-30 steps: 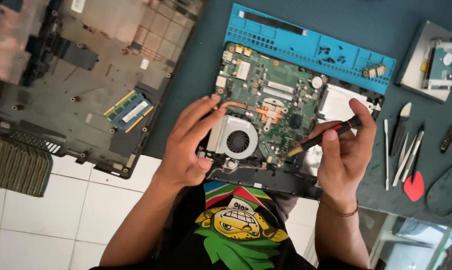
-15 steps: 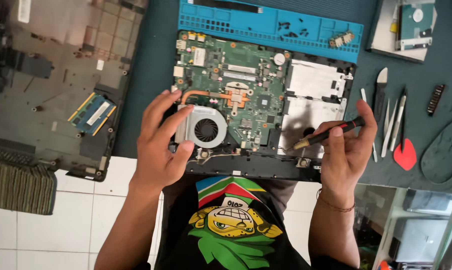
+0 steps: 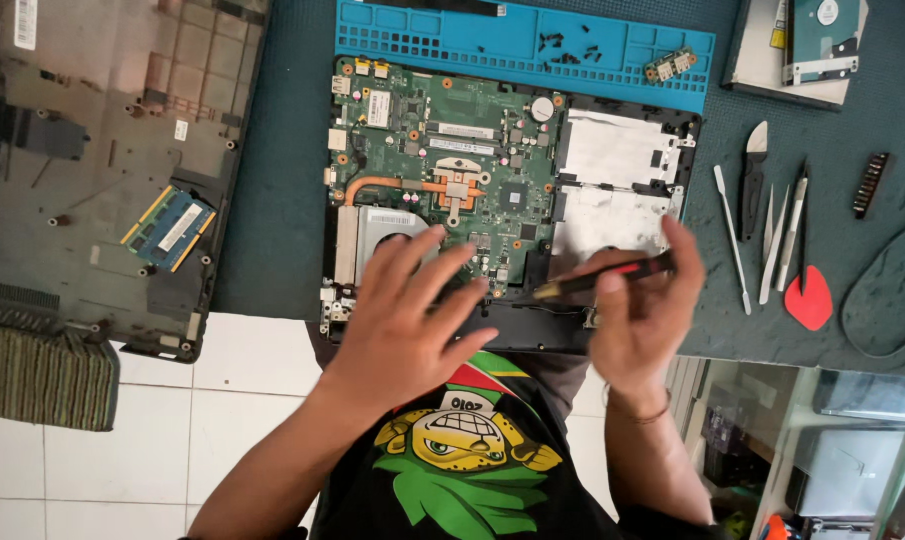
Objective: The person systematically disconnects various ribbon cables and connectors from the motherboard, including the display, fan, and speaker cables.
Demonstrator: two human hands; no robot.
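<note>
Fingers of the right hand pinch a red-and-black screwdriver near its middle. Its long axis runs nearly level, tip pointing left toward the green motherboard, handle end rising slightly to the right. The tip sits at the motherboard's lower right edge, just above the black front rim of the laptop base; whether it touches a screw cannot be told.

The left hand lies flat with fingers spread and grasps nothing; its fingertips rest on the motherboard's lower left part, covering much of the silver cooling fan. A copper heat pipe curves from the fan toward the board's centre. The left hand is nearer the fan, the right hand nearer the screwdriver's tip and the board's lower right corner.

Right of the motherboard, two silver shielded bays fill the base. Above the motherboard lies a blue parts tray with small dark screws. Farther right of the motherboard, on the dark mat, are pry tools and tweezers and a red pick. Left of the motherboard sits a removed laptop cover with a memory module on it.
</note>
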